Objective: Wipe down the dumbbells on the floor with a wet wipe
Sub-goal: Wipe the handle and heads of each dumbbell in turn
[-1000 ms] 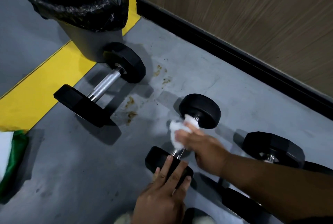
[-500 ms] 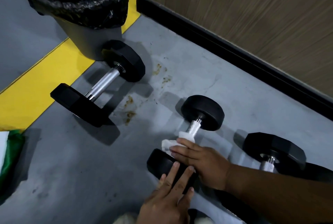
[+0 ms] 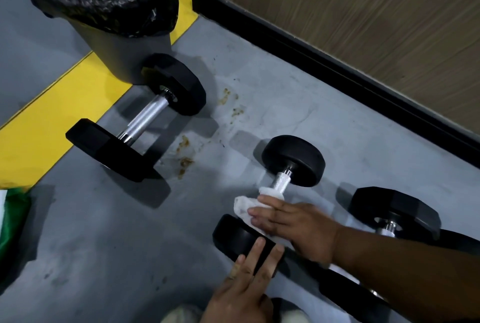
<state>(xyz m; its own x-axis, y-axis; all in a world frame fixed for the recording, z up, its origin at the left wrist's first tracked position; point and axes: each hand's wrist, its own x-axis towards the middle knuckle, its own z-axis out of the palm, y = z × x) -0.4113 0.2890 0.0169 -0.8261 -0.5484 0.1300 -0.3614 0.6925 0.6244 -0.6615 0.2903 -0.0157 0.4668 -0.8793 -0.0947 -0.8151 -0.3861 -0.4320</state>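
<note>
On grey floor, right grip (image 3: 296,226) clutching crumpled wipe (image 3: 249,206), left (image 3: 246,289) flat on dumbbell (image 3: 270,193).

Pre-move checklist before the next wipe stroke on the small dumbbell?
1. Wet wipe on handle, under right hand: ok.
2. Left hand steadying near head, fingers resting flat on it: ok.
3. Far head free of obstacles: ok.
4. Handle fully wiped: not ok, upper part bare.
5. Wipe still wet: cannot tell.
6. Bin within reach for disposal: cannot tell.
</note>
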